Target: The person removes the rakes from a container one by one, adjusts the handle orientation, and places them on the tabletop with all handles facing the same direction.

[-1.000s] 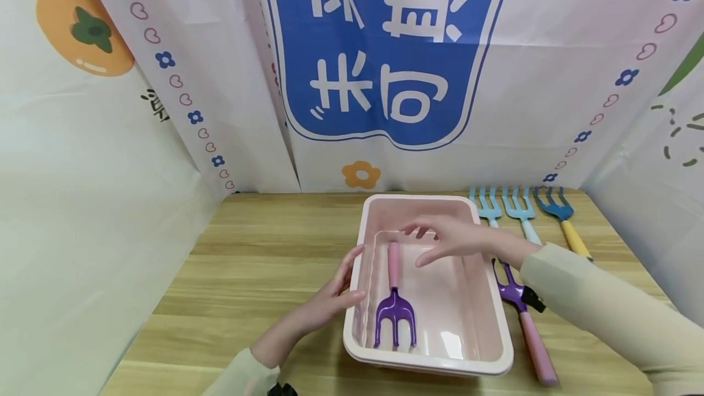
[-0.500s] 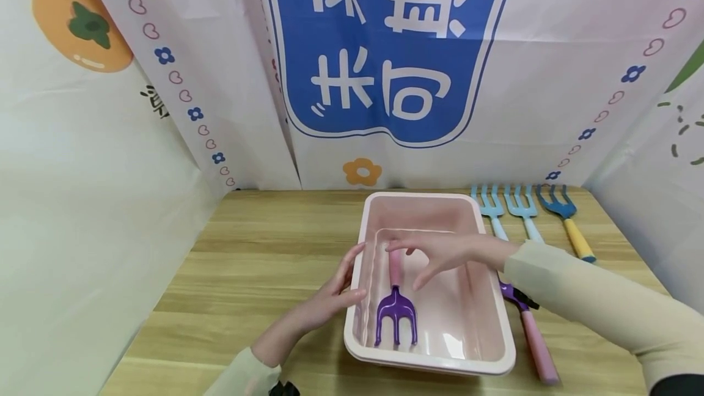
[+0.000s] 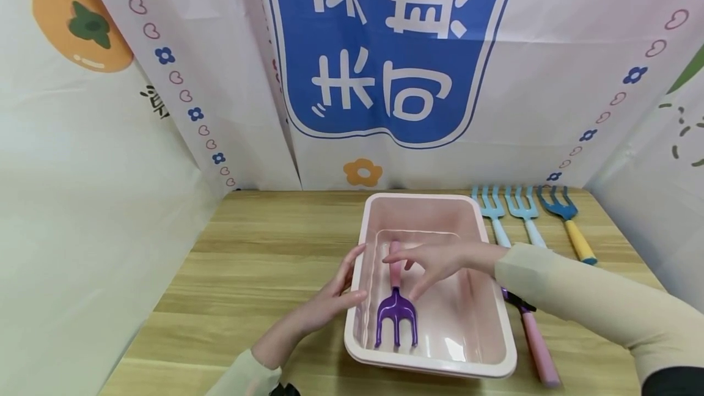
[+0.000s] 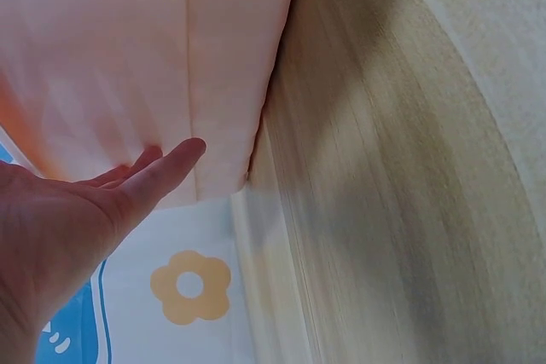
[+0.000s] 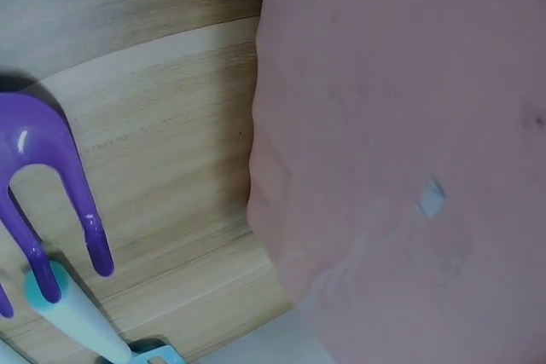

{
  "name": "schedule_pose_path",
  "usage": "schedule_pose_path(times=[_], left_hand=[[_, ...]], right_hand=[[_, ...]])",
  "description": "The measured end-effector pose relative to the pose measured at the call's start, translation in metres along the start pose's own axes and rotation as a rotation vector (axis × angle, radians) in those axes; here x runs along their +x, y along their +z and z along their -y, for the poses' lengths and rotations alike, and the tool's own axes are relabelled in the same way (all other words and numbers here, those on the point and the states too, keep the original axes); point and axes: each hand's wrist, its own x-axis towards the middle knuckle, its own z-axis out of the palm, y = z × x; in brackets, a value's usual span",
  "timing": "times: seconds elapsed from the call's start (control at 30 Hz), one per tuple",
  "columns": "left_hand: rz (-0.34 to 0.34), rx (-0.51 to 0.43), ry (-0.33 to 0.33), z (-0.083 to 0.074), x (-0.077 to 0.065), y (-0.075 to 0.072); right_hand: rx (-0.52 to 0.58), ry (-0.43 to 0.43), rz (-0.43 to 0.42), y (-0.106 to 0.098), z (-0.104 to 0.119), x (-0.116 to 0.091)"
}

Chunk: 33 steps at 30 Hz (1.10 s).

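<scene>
A pink tub (image 3: 429,368) stands on the wooden table, and a hand fork (image 3: 396,307) with purple tines and a pink handle lies inside it, tines toward me. My right hand (image 3: 440,261) reaches over the tub's right side. Its thumb and index finger are spread on either side of the fork's handle, which is partly hidden; contact with it cannot be made out. At the tub's left side is my left hand (image 3: 330,301), fingers extended by the rim. The left wrist view shows that hand (image 4: 94,210) against the tub's outer wall (image 4: 111,57).
Right of the tub lie two light-blue hand forks (image 3: 491,203) (image 3: 522,206), a dark-blue fork with a yellow handle (image 3: 577,240), and another purple fork with a pink handle (image 3: 539,347), partly under my right forearm. A printed cloth (image 3: 550,90) hangs behind the table.
My right hand has moved left and slightly down, from over the tub's middle to the handle of the fork inside. My left hand stays at the rim.
</scene>
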Motion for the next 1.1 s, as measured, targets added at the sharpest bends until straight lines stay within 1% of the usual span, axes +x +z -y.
schedule_pose_path(times=[0.2,0.33,0.43,0.57,0.67,0.8,0.9,1.0,1.1], left_hand=[[-0.006,0.015,-0.003,0.000,-0.001,0.001],[-0.007,0.016,-0.003,0.000,0.000,0.001],[-0.009,0.010,-0.008,0.000,0.000,0.000],[-0.006,0.007,-0.005,0.001,0.000,0.000],[-0.004,0.001,-0.002,0.001,0.001,0.000],[-0.006,-0.010,-0.003,0.000,0.001,0.000],[-0.006,-0.011,0.001,-0.001,0.000,0.001],[-0.009,-0.004,0.005,-0.001,-0.001,0.001],[-0.008,-0.006,0.008,-0.001,-0.001,0.002]], right_hand=[[0.003,0.083,0.077,0.002,-0.001,0.004],[0.013,0.119,0.114,0.003,-0.003,0.005],[-0.001,0.131,0.132,0.004,-0.004,0.006],[-0.048,0.137,0.131,0.003,-0.002,0.004],[-0.106,0.167,0.116,0.000,0.001,0.000],[-0.209,0.196,0.097,-0.005,0.004,-0.005],[-0.256,0.206,0.088,-0.008,0.004,-0.008],[-0.251,0.237,0.097,-0.010,0.002,-0.011],[-0.193,0.301,0.137,-0.010,0.000,-0.013]])
